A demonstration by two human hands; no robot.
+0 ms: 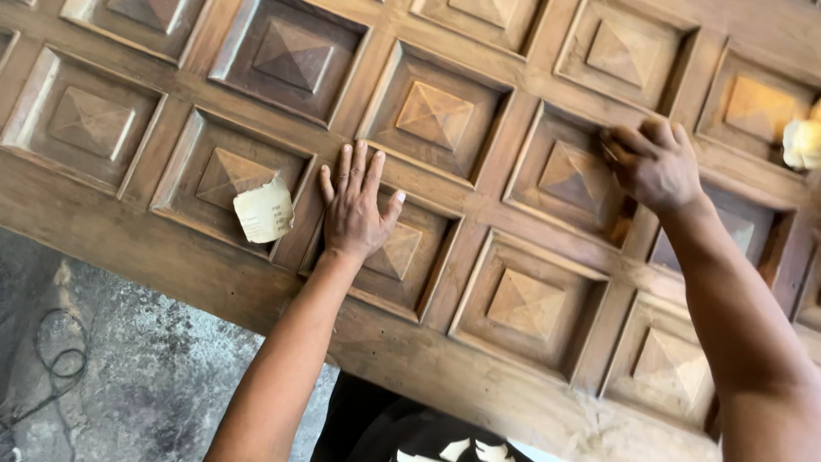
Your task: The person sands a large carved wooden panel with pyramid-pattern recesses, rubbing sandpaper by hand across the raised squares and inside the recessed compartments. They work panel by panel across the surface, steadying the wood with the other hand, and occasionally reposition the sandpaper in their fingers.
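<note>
Dark clothing (402,432) with a pale print sits at the bottom edge, closest to the lens, and both forearms rise from there onto the carved wooden panel (479,248), a large slab of square recesses each holding a raised pyramid. Far left, below the slab's edge, a thin black cord (53,364) loops on the grey concrete floor (145,385). Next comes a torn scrap of sandpaper (264,210), lying loose across the frame of one recess, just beside the left hand (355,210) but apart from it. That hand lies flat with fingers spread, palm pressed on the rail between two recesses; its grip is released and holds nothing. Further right, the right hand (654,162) is curled, knuckles up, fingertips pushed into the corner of a recess. Something pale may be pinched under the fingertips, but it is too hidden to say what, so I cannot tell whether this grip holds anything. At the far right edge a bright pale patch (802,141) is blown out by light.

Judging by how things lie, the loose scrap could slide off if the slab is jolted, and fingertips driven hard into a sharp moulded corner could scrape on the wood
</note>
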